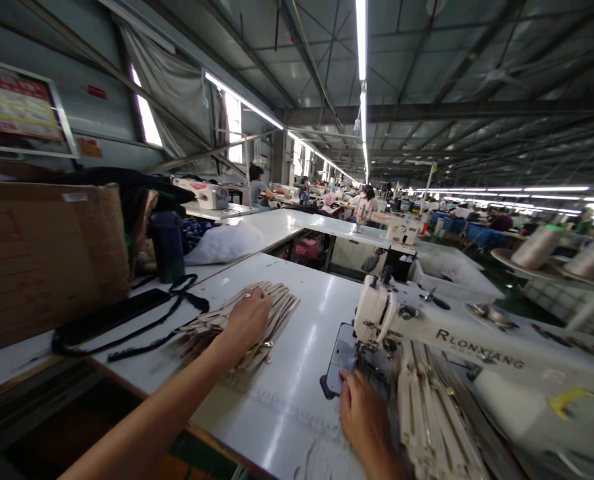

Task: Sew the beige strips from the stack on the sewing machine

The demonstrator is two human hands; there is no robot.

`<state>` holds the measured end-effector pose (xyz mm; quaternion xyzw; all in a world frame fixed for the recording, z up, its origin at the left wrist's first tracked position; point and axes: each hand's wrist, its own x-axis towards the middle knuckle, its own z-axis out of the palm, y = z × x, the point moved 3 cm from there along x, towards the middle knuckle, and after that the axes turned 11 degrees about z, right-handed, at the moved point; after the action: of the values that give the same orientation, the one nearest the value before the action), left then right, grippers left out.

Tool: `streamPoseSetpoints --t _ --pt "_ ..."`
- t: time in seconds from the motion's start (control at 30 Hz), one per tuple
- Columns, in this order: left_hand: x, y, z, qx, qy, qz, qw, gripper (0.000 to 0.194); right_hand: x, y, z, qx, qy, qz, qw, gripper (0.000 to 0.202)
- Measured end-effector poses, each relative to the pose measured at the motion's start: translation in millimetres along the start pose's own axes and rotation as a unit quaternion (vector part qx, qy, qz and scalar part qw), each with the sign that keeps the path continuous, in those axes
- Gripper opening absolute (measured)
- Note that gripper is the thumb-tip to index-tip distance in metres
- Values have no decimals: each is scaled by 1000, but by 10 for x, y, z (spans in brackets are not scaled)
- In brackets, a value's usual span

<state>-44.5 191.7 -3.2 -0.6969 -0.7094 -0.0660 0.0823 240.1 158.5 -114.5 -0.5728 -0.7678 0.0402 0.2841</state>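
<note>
My left hand (249, 319) lies on a fanned bundle of beige zippers (281, 303) left of the sewing machine. Its fingers are curled onto the top ones, with the fingertips partly hidden. A small shiny metal piece shows at the bundle's near edge. My right hand (365, 407) rests at the front of the white sewing machine (427, 320), just below its needle area. Thumb and fingers there are drawn together, and whatever sits between them is too small to make out. More beige zippers (427, 407) hang in a pile right of that hand, under the machine's arm.
A cardboard box (51, 260), a dark bottle (167, 247) and a black strap (177, 320) occupy the left side. Behind stands a white plastic bag (227, 243). Thread cones (539, 247) and a white bin (451, 270) are at right. Other people sit at machines farther back.
</note>
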Motion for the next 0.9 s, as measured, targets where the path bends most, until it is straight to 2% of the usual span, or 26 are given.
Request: streamPoseSetpoints --t 0.1,0.2,0.27,0.4,0.63,0.7,0.73,0.83,0.9 --pt "-23 -158 -79 40 -26 -57 997 36 -2 13 12 4 4 -3 1000 34" --pt "-48 -388 -104 31 -77 -105 991 30 -6 14 16 3 13 -6 1000 33" --pt "-58 -506 -100 13 -99 -109 989 25 -11 11 18 1 18 -9 1000 33" --pt "-57 -627 -118 -12 -80 -94 992 28 -19 9 18 -5 28 -11 1000 33" --pt "-110 -685 -182 -25 -61 -78 995 29 -17 6 2 -7 7 -6 1000 34" --pt "-156 -665 -208 -22 -47 -49 997 33 -16 16 10 -6 5 -11 1000 35" --pt "-183 -638 -214 -29 -46 -12 998 39 -16 22 16 -5 6 -13 1000 35" --pt "-286 -529 -178 -68 -84 126 986 59 -13 41 36 -4 5 -15 1000 35" --pt "-349 -481 -128 -69 -105 169 978 62 -11 47 44 -3 -2 -12 1000 35"
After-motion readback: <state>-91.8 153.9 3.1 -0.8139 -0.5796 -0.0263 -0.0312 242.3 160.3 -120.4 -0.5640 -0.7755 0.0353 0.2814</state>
